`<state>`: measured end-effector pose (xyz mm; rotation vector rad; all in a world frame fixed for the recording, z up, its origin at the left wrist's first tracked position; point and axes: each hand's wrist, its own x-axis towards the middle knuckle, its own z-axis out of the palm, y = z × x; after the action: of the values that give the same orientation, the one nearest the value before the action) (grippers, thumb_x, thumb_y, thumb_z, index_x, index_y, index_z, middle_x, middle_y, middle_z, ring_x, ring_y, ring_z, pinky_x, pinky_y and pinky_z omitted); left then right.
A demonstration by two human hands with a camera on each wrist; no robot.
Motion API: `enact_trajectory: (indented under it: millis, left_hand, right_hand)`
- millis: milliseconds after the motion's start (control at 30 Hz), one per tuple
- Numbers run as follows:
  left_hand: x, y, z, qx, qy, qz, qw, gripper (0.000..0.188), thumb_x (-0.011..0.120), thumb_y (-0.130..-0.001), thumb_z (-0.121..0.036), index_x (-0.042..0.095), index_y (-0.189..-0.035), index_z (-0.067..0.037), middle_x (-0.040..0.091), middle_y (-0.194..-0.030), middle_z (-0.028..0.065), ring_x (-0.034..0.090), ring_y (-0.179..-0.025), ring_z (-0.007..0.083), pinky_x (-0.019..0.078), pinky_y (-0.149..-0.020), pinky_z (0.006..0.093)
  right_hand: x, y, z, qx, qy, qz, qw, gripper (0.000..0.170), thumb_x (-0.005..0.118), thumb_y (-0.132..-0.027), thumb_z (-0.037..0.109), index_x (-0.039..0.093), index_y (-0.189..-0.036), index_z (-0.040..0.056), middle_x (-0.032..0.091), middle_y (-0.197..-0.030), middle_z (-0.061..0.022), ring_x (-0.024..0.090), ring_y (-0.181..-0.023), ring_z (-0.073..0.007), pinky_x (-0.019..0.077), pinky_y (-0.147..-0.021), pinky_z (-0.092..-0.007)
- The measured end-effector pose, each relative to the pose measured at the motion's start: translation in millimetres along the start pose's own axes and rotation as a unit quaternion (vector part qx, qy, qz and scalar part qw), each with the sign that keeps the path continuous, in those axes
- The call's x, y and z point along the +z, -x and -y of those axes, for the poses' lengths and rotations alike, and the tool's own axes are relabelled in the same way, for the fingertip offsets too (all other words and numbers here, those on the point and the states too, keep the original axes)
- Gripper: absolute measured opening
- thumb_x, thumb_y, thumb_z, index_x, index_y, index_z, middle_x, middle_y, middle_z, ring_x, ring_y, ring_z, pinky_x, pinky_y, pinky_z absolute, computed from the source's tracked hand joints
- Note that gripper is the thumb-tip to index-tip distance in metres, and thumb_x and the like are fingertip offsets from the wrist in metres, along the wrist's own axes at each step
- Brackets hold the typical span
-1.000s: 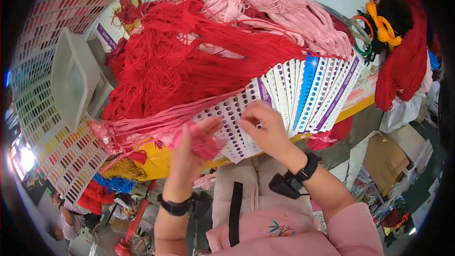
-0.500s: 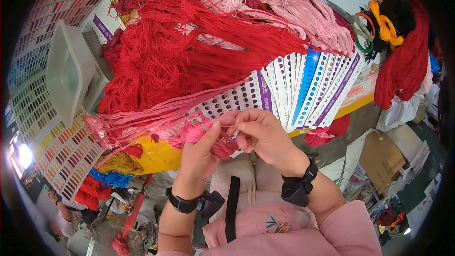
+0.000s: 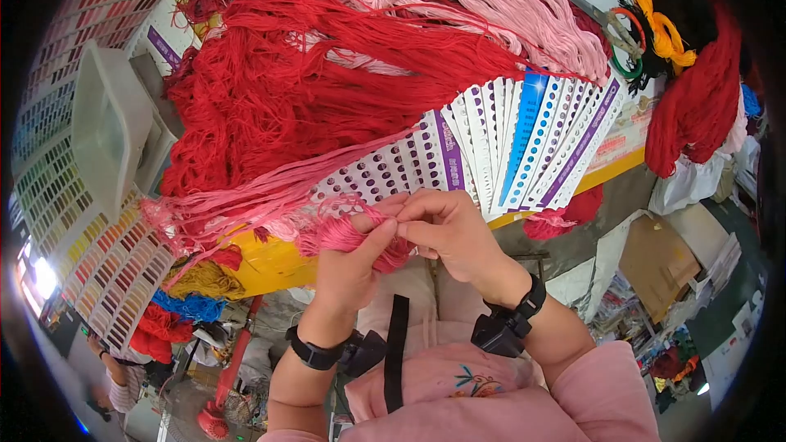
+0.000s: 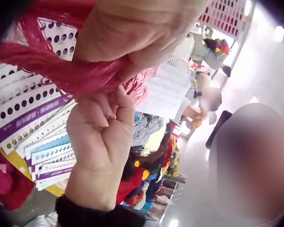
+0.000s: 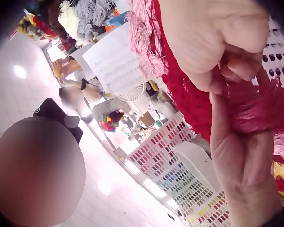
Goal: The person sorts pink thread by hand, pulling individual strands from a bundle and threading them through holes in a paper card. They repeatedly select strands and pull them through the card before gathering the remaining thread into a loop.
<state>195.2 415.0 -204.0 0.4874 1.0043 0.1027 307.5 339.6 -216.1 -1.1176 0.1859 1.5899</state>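
In the head view the left hand [image 3: 350, 266] grips a bundle of pink thread [image 3: 342, 235] above the table's front edge. The right hand [image 3: 458, 239] meets it, its thumb and forefinger pinched together at the bundle's right side against the left fingertips. The left wrist view has the thread [image 4: 85, 78] running across the left hand [image 4: 137, 28], with the right hand [image 4: 99, 132] curled beside it. Over in the right wrist view, the thread [image 5: 255, 106] lies in the left hand [image 5: 241, 156], and the right hand [image 5: 213, 38] touches it. Whatever lies between the fingertips is too small to tell.
A large heap of red thread [image 3: 286, 90] and pale pink skeins [image 3: 491, 0] cover the table behind the hands. Fanned colour cards [image 3: 532, 147] lie to the right, a white tray [image 3: 110, 131] to the left. Scissors [image 3: 624, 41] lie at the back right.
The hands were apart a second ago; the right hand has moved left and down to the left one, and both have since shifted slightly upward together. The left hand keeps hold of the pink bundle.
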Motion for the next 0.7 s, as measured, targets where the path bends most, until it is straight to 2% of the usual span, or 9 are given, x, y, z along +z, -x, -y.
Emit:
enact_trajectory:
  millis: [100,333,400,533,600,700]
  left_hand:
    - [-7,0,0,0.011,0.065,0.019,0.998,0.023,0.042,-0.083,-0.011,0.05,-0.098,0.005,0.048,-0.108,0.0157,0.051,-0.093,0.0186,0.043,-0.078,0.029]
    - [-9,-1,-2,-0.017,0.097,0.016,0.995,0.024,0.042,-0.084,-0.012,0.051,-0.098,0.004,0.054,-0.096,0.0138,0.054,-0.084,0.0191,0.0439,-0.075,0.0291]
    - [-9,-1,-2,-0.036,0.118,0.014,0.992,0.024,0.042,-0.084,-0.013,0.052,-0.096,0.004,0.055,-0.092,0.0132,0.055,-0.082,0.0196,0.0442,-0.073,0.0297]
    - [-10,-3,-1,-0.046,0.144,0.035,0.988,0.023,0.042,-0.084,-0.014,0.052,-0.096,0.004,0.054,-0.096,0.014,0.054,-0.085,0.0202,0.0439,-0.075,0.0304]
    - [-4,-2,-3,-0.021,0.134,0.003,0.991,0.024,0.042,-0.084,-0.014,0.052,-0.096,0.003,0.051,-0.102,0.0152,0.052,-0.09,0.0207,0.0436,-0.077,0.031]
    - [-8,-3,0,-0.037,0.109,0.013,0.993,0.024,0.041,-0.084,-0.014,0.051,-0.097,0.004,0.048,-0.108,0.0158,0.051,-0.093,0.0211,0.0433,-0.078,0.0316]
  right_hand:
    - [-3,1,2,0.012,-0.073,0.011,0.997,0.006,0.052,-0.07,-0.001,0.057,-0.073,-0.0025,0.056,-0.085,-0.0083,0.044,-0.05,-0.0045,0.0302,-0.041,-0.0161]
    - [-9,2,6,0.067,-0.097,0.037,0.992,0.008,0.052,-0.074,0.004,0.057,-0.076,-0.0023,0.057,-0.084,-0.0095,0.045,-0.048,-0.0071,0.0336,-0.041,-0.0174]
    - [-8,4,11,0.084,-0.074,0.035,0.993,0.01,0.052,-0.076,0.006,0.057,-0.078,-0.0021,0.058,-0.081,-0.0087,0.047,-0.048,-0.0075,0.036,-0.042,-0.0179]
    - [-9,3,9,0.097,-0.065,0.033,0.993,0.01,0.053,-0.075,0.006,0.057,-0.081,-0.0018,0.057,-0.076,-0.0058,0.047,-0.049,-0.0072,0.0371,-0.044,-0.0177]
    - [-6,2,9,0.064,0.015,0.039,0.997,0.009,0.056,-0.073,0.005,0.057,-0.077,-0.0022,0.055,-0.073,-0.0031,0.046,-0.052,-0.0055,0.037,-0.046,-0.0173]
    - [2,0,4,0.022,0.072,0.01,0.997,0.008,0.057,-0.072,0.004,0.057,-0.074,-0.0032,0.054,-0.069,-0.0009,0.045,-0.056,-0.0037,0.0357,-0.046,-0.0172]
